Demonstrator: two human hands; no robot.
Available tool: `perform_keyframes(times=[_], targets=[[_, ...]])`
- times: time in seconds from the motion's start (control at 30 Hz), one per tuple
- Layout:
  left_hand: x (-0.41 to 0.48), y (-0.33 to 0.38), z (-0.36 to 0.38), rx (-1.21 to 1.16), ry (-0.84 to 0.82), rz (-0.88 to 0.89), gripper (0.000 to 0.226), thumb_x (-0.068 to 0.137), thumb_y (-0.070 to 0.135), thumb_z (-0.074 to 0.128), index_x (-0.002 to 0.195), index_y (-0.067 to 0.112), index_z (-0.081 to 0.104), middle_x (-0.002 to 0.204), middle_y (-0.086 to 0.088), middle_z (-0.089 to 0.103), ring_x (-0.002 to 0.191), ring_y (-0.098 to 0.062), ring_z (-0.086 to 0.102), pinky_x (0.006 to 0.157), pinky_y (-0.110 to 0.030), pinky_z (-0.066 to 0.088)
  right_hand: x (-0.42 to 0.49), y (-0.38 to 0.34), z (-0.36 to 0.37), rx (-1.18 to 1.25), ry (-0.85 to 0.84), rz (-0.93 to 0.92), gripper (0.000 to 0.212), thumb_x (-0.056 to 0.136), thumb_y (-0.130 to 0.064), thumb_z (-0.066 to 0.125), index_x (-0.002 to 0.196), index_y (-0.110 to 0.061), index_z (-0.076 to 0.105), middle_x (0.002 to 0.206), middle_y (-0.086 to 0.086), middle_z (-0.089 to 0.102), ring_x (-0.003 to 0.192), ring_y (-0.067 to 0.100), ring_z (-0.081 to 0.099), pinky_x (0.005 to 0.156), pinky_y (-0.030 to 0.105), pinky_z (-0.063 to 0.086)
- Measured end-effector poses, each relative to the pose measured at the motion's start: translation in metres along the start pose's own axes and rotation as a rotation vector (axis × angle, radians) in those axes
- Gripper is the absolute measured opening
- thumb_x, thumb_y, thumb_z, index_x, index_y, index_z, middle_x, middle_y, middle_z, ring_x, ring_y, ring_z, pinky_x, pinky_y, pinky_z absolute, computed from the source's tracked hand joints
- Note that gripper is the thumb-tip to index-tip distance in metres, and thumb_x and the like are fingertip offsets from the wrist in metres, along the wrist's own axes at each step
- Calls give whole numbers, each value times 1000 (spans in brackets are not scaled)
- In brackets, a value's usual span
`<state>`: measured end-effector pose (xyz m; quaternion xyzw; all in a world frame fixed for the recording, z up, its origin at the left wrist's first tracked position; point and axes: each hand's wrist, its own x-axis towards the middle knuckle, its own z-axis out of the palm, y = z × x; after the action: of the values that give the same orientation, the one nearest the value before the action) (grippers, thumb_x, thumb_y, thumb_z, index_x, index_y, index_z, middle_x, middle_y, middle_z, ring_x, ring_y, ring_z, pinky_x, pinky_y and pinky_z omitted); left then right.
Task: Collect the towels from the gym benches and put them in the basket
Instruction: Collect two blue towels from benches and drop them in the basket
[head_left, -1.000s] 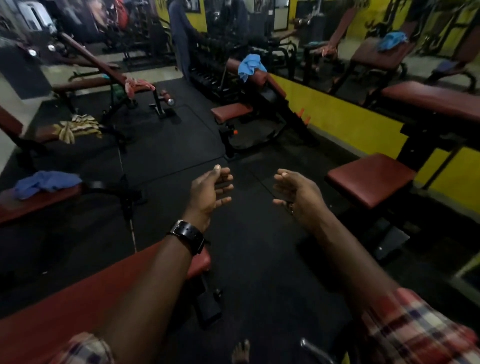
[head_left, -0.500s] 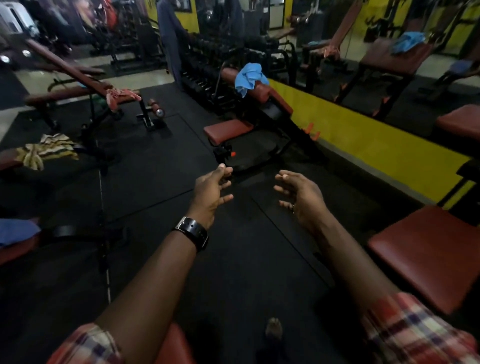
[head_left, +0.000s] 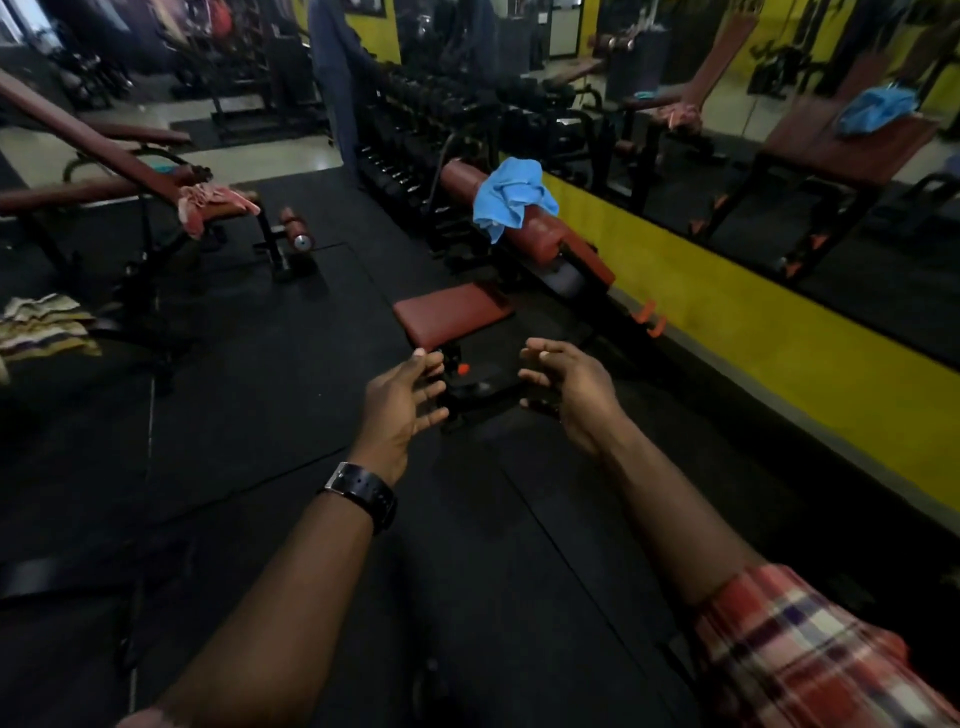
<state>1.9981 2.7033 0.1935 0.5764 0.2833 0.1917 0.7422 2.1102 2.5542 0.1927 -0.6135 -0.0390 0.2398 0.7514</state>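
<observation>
A blue towel (head_left: 511, 196) is draped over the top of an inclined red bench (head_left: 524, 234) straight ahead. A pink towel (head_left: 208, 200) hangs off the end of a red bench at the left. At the far left edge lies a striped yellowish towel (head_left: 44, 326). My left hand (head_left: 402, 410) and my right hand (head_left: 569, 387) reach forward side by side, fingers loosely spread, holding nothing. Both are short of the inclined bench's red seat pad (head_left: 452, 314). No basket is in view.
A mirror above a yellow wall band (head_left: 753, 332) runs along the right and reflects another blue towel (head_left: 875, 106). A dumbbell rack (head_left: 415, 135) stands behind the inclined bench, with a person (head_left: 337, 78) beside it. Black rubber mats (head_left: 260, 389) cover the floor.
The view has advanced toward the inclined bench with the blue towel. The red benches at the near left and right have left the frame. Both hands stay empty and outstretched.
</observation>
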Motion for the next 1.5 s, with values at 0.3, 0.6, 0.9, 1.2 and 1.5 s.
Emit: perform_keyframes(times=[0.3, 0.6, 0.9, 1.2, 1.5], targets=[[222, 74, 19, -47, -91, 53, 35, 100, 31, 49, 119, 6, 64, 124, -5, 65, 109, -20, 59, 84, -36, 52, 195, -49, 76, -21, 31, -102, 25, 98, -8, 41, 100, -16, 65, 105, 3, 65, 91, 20, 61, 69, 35, 49], [406, 145, 14, 4, -153, 17, 34, 100, 26, 49, 125, 6, 60, 131, -7, 62, 115, -22, 57, 98, -44, 47, 370, -92, 157, 59, 86, -123, 24, 98, -4, 40, 95, -15, 61, 98, 7, 63, 77, 19, 60, 62, 33, 47], [574, 134, 40, 73, -150, 8, 22, 98, 27, 52, 110, 14, 66, 121, -3, 65, 112, -22, 59, 94, -43, 49, 550, -99, 152, 102, 87, -139, 18, 94, -10, 49, 97, -15, 65, 103, 4, 67, 83, 18, 65, 64, 34, 51], [740, 141, 83, 117, -97, -138, 36, 101, 25, 46, 128, 5, 58, 135, -9, 57, 125, -28, 52, 94, -42, 44, 764, -120, 121, -627, 482, -189, 53, 73, -37, 73, 124, -29, 60, 132, 1, 58, 124, 24, 52, 103, 42, 43], [810, 106, 52, 127, -4, -183, 30, 100, 28, 49, 119, 11, 65, 125, -6, 65, 114, -24, 61, 86, -38, 52, 851, -97, 124, -1103, 725, -147, 45, 85, -29, 59, 129, -29, 53, 133, 5, 48, 125, 34, 41, 94, 52, 35]])
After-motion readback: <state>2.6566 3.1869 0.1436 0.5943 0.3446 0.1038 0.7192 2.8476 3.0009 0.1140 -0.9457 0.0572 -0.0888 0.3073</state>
